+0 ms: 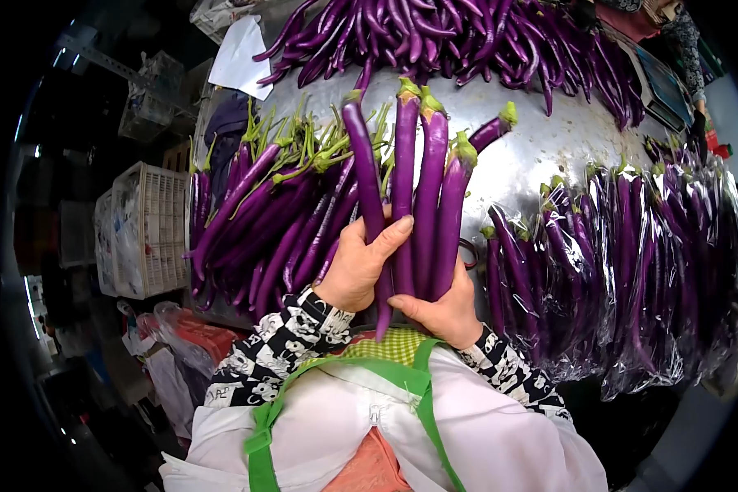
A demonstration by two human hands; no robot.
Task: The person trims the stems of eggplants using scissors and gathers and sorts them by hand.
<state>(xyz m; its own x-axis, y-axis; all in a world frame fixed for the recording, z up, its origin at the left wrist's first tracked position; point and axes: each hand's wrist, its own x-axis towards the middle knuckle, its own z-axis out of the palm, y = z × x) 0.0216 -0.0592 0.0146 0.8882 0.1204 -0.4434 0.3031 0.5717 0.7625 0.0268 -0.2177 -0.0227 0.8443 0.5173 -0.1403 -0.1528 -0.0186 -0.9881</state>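
Both my hands hold a small bunch of long purple eggplants (425,193) in front of me, green stem ends pointing away. My left hand (361,261) is closed round the left side of the bunch, thumb across the front. Lower on the right side, my right hand (444,310) wraps the bunch with its thumb across the bottom ends. The leftmost eggplant (364,152) tilts, its tip hanging below my left hand. Behind the bunch another eggplant (492,131) slants up to the right; whether I hold it I cannot tell.
A pile of loose eggplants (258,221) lies left on the metal table (517,168). Several bagged eggplants (623,271) in clear plastic lie right. More eggplants (435,33) are heaped at the back. A white crate (143,230) stands left. Another person's sleeve (685,53) shows at the upper right.
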